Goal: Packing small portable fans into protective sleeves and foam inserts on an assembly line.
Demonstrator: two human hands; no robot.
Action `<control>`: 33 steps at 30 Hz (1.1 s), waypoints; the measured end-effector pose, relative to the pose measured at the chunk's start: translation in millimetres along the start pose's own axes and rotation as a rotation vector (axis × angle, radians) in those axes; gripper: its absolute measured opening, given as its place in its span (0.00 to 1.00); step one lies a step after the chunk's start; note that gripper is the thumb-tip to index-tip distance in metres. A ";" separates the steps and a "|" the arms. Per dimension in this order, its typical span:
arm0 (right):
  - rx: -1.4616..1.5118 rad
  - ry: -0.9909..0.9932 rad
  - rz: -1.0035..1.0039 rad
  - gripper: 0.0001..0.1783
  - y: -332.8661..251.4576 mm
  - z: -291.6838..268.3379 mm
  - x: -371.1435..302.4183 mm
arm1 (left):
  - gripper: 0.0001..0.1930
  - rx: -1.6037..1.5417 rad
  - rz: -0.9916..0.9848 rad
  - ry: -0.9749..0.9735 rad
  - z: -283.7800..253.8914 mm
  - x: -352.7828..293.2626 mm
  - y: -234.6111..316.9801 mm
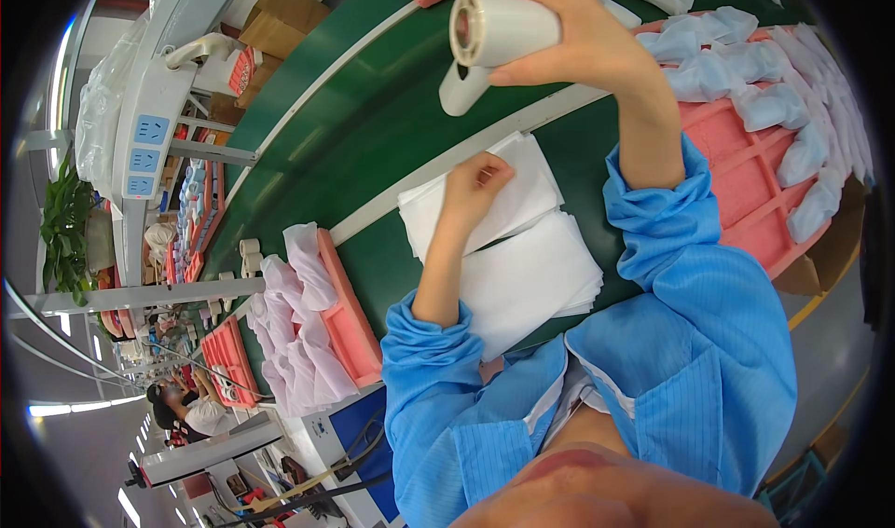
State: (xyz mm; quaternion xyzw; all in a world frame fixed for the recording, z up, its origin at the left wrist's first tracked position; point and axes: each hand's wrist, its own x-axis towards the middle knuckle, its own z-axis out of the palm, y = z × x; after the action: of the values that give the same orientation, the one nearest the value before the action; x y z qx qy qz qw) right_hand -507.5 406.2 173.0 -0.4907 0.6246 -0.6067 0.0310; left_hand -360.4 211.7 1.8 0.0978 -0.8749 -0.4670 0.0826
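Observation:
My right hand is raised at the top and wrapped around a white hair dryer. Its round end faces left, and a short handle-like part hangs below the barrel. At the middle, my left hand rests on a stack of thin white sheets, its fingers curled in and closed on the top sheet. A second stack of white sheets lies just nearer to me, overlapping the first.
To the right, a pink divided tray holds several items in pale blue wrapping. Another pink tray with lilac-wrapped items stands at left. A green conveyor belt with a pale rail runs beyond the sheets.

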 end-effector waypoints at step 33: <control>-0.246 0.072 -0.218 0.38 18.0 120.8 -11.0 | 0.10 0.195 0.513 0.864 -42.3 -58.0 106.9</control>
State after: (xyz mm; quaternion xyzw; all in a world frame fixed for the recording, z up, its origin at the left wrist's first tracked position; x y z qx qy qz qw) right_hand -435.5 321.6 121.1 -0.5334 0.6380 -0.5428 -0.1178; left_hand -304.4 250.4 111.1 0.0711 -0.7963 -0.2648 0.5392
